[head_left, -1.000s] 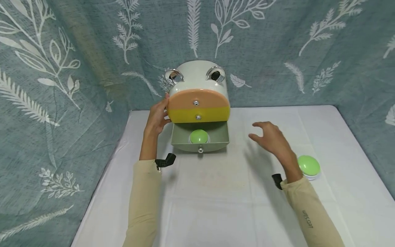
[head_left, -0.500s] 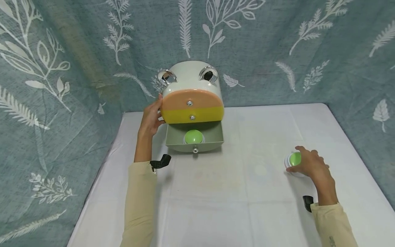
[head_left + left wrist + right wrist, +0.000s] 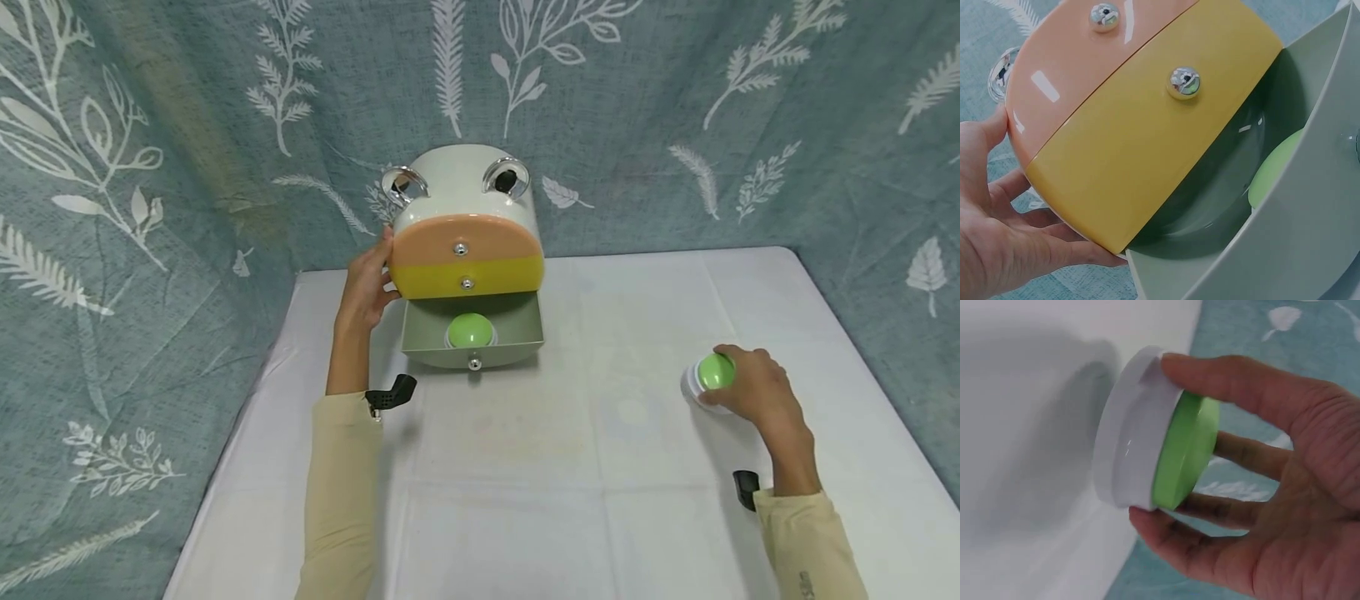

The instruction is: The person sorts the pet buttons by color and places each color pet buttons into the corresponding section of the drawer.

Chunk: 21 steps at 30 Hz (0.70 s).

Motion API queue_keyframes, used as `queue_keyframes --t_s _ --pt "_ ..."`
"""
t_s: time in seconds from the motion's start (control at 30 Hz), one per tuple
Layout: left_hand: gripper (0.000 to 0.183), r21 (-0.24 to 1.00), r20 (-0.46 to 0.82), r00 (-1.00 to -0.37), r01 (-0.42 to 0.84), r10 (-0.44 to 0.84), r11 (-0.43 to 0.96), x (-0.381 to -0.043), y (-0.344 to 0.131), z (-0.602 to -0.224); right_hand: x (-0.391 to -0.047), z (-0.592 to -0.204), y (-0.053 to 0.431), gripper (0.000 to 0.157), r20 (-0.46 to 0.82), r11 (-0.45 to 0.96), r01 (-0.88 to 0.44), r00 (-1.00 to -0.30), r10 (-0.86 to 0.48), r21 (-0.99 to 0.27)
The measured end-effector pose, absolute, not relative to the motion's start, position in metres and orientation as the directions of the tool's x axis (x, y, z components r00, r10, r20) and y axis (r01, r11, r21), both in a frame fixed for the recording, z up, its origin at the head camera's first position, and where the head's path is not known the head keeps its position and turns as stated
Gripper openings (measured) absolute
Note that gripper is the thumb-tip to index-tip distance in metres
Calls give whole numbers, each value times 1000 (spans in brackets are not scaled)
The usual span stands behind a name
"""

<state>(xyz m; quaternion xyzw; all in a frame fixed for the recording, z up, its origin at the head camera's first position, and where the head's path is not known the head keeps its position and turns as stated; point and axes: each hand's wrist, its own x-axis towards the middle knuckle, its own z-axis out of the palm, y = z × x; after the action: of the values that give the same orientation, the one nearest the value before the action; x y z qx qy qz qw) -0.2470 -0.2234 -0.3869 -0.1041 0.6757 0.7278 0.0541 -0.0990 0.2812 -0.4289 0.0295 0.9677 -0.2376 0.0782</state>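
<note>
On the table stands a frog-like cabinet (image 3: 472, 187) with ring-shaped eyes. Its lowest, green drawer (image 3: 517, 329) is pulled out, while the orange drawer front (image 3: 427, 237) and yellow drawer front (image 3: 427, 282) are closed. My left hand (image 3: 365, 285) rests against the cabinet's left side, fingers spread along its edge in the left wrist view. Inside the green drawer lies a round green-domed button (image 3: 470, 330) on a white base. To the right, my right hand (image 3: 759, 390) grips a second green-domed button (image 3: 1135, 437) by its white rim, between thumb and fingers.
A white cloth (image 3: 510, 517) covers the table. Behind and on both sides hangs a teal curtain (image 3: 615, 175) with white leaf prints, close behind the cabinet. The open drawer juts out towards the front.
My right hand moved right from beside the cabinet to the second button, took hold of it and shifted it slightly. My left hand stayed on the cabinet. The head view shifted a little.
</note>
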Motion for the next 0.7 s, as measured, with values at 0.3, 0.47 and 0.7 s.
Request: queue_keyframes --t_s 0.3,0.47,0.7 --pt "75 975 -208 -976 -202 -62 -88 -245 -223 -386 -119 -385 234 75 -14 811 -42 -998 -62 -584" --pt "76 976 -210 -975 -205 -71 -73 -243 -223 -386 -138 -366 182 64 72 770 -165 -986 -153 -616" --pt "75 980 -192 -979 -187 -73 -70 -241 -223 -386 -170 -366 102 52 163 723 -395 -914 -372 -566"
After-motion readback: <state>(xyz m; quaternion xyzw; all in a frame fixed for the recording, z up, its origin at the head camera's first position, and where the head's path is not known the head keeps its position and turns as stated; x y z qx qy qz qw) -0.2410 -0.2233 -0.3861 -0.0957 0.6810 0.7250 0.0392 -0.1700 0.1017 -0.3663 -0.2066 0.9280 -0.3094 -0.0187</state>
